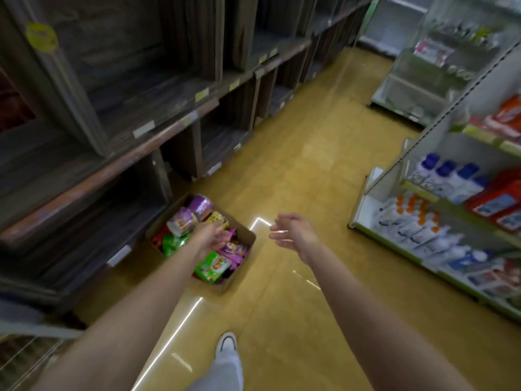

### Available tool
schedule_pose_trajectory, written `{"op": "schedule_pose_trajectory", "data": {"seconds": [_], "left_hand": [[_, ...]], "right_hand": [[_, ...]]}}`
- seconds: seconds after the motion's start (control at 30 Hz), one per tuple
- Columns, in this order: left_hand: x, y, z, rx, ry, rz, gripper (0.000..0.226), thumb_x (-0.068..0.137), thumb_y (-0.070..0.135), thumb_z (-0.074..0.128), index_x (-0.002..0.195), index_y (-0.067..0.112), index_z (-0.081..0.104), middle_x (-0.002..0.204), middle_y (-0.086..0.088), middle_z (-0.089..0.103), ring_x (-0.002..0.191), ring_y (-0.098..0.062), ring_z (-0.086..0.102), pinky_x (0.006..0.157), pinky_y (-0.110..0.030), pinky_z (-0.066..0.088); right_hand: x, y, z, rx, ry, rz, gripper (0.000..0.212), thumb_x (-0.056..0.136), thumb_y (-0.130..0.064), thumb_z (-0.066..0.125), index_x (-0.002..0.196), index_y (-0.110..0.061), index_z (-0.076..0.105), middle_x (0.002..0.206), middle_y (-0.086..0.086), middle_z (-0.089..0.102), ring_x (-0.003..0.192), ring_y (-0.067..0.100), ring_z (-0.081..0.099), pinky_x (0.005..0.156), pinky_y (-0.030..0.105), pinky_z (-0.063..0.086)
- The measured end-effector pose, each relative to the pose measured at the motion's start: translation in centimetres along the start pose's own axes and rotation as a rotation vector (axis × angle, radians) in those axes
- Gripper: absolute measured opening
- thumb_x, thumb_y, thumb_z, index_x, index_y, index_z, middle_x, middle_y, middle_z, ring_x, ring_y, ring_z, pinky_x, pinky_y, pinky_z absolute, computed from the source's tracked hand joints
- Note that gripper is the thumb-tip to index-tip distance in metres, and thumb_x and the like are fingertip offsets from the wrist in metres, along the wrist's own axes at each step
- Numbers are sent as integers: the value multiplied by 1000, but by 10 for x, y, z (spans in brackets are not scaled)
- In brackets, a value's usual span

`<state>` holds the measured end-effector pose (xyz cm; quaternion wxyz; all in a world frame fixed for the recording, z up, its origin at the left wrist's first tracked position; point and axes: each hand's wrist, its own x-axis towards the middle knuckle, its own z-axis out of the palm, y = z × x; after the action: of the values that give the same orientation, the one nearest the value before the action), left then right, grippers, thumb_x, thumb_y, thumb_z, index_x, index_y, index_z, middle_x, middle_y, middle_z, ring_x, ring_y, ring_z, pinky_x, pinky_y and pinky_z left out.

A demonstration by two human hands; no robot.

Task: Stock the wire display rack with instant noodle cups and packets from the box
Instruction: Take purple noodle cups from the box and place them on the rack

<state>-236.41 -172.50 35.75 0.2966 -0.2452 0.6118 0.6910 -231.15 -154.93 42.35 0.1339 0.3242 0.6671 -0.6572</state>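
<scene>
Cardboard box (245, 240) on yellow floor (310, 153), left of centre, just beside dark wooden shelving (118, 114) on left; full of purple noodle cups (200, 206) at far end, green packets (212, 267) and purple packets (236, 251) nearer. Left hand (211, 239) reaching out over box, above packets; fingers loosely extended, slightly apart; cannot tell whether touching anything, blur too heavy; nothing visibly gripped. Right hand (290, 235) out over bare floor just right of box, apart from it; fingers spread and relaxed, gripping nothing. Both bare forearms stretching in from near edge. White shoe (226, 343) and pale trouser leg (222, 373) on floor at near centre. Wire rack (31, 354) corner at near left, contents unclear. White shelf unit (451, 210) on right with blue-capped bottles (448, 176), orange-capped bottles (408, 213), red packs (496, 201). More pale shelving (408, 88) at far right. Paper labels (143, 128) along wooden shelf edges; yellow sticker (41, 35) at far left.
</scene>
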Motion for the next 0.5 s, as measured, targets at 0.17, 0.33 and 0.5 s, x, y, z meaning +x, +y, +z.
{"op": "schedule_pose_trajectory", "data": {"seconds": [0.17,0.33,0.5], "left_hand": [[41,70,60,-3,-55,78,13,99,19,44,109,11,43,80,-8,57,46,-8,62,42,-15,46],[67,113,99,7,-87,129,18,98,20,49,112,10,43,88,-10,60,72,-18,61,61,-23,49],[97,114,109,-44,74,89,19,98,20,48,114,11,46,87,-9,60,71,-18,60,61,-23,45]], "right_hand": [[42,-66,-24,-59,-88,-62,16,95,-9,49,110,-11,48,82,5,59,63,16,61,50,20,50],[89,-98,-41,-100,-108,-64,14,95,-7,48,108,-10,49,79,4,60,62,16,59,46,18,49],[143,-122,-45,-134,-245,-61,15,95,-6,47,109,-11,48,81,4,59,64,16,59,53,22,48]]}}
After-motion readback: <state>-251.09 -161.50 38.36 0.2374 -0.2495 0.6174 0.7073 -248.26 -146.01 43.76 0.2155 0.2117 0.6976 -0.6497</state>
